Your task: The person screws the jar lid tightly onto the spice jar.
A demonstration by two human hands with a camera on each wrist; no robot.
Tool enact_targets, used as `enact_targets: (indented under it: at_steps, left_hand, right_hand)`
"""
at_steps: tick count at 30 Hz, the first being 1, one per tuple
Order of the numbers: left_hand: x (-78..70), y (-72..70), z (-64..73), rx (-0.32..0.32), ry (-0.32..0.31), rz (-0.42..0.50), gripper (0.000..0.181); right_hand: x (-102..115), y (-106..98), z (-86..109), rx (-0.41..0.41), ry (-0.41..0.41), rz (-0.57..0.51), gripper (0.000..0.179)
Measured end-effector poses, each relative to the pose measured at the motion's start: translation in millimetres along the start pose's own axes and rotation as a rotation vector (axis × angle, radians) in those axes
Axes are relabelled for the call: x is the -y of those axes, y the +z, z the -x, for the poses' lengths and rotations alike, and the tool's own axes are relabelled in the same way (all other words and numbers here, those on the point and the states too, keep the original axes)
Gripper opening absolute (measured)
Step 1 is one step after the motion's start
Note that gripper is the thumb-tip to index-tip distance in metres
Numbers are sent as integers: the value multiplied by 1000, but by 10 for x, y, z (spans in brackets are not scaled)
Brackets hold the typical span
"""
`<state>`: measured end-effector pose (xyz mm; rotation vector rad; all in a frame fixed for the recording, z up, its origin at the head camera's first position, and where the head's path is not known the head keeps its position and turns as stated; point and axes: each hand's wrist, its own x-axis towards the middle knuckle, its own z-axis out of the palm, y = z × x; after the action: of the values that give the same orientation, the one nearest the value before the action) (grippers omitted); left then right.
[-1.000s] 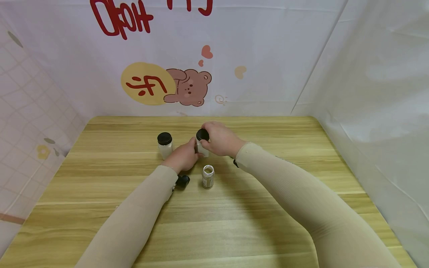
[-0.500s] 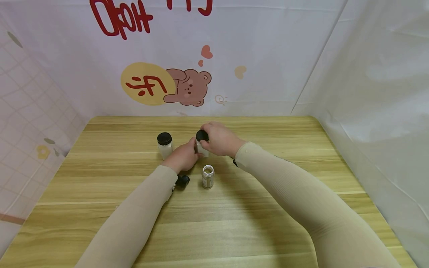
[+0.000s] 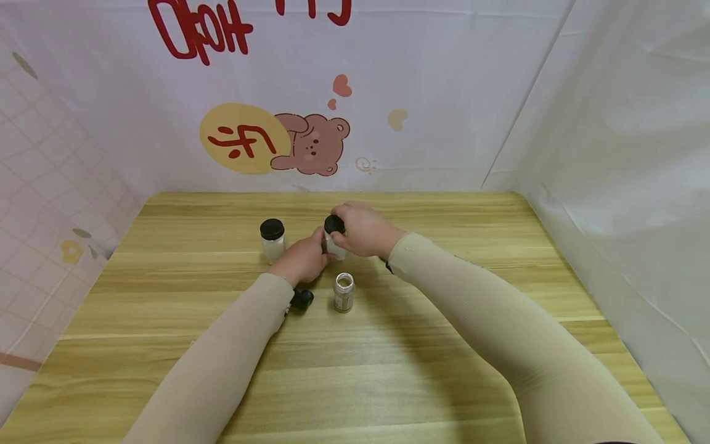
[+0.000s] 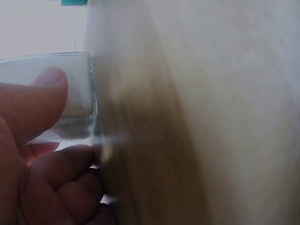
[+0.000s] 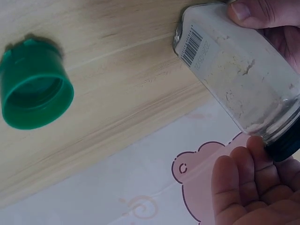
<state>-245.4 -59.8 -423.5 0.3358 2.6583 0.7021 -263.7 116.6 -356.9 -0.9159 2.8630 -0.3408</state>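
Note:
A glass jar of whitish powder (image 5: 234, 70), with a barcode label, stands toward the back of the table. My left hand (image 3: 302, 259) grips its lower body, thumb along the glass (image 4: 80, 84) in the left wrist view. On top of the jar is a black lid (image 3: 334, 224), which my right hand (image 3: 366, 229) holds between thumb and fingers. In the right wrist view the right fingertips (image 5: 255, 143) reach the lid's edge. The jar's far side is hidden by the hands.
Left of my hands stands another jar of white contents (image 3: 273, 250) with a black lid. A small uncapped glass jar (image 3: 343, 297) is nearer me. A green cap (image 5: 37, 84) lies on the wooden table (image 3: 355, 382), hidden from the head view. Behind rises a printed white cloth (image 3: 444, 123).
The black lid and the fingers of my right hand have shifted very slightly. Both hands otherwise keep their places, and the other jars have not moved.

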Motion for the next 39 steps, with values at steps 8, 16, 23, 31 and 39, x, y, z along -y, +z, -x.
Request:
enact_targets:
  at_steps: [8,16,23,31,39]
  left_hand:
    - [5,7,-2,-5,4,-5,51]
    - [-5,-3,7,2,0,-5,55]
    - [1,-1,4,1,2,-4,54]
    - [9,8,6,4,2,-6,55]
    - [5,13,13,6,-8,-7,60]
  right_hand:
    - [18,-46,5,30,0,15,48]
    - [22,-62,6,41,6,15,50]
    - [23,-62,5,41,2,19,49]
    - [28,-47,6,45,10,6,50]
    - [11,-19,20,33,10,-26,48]
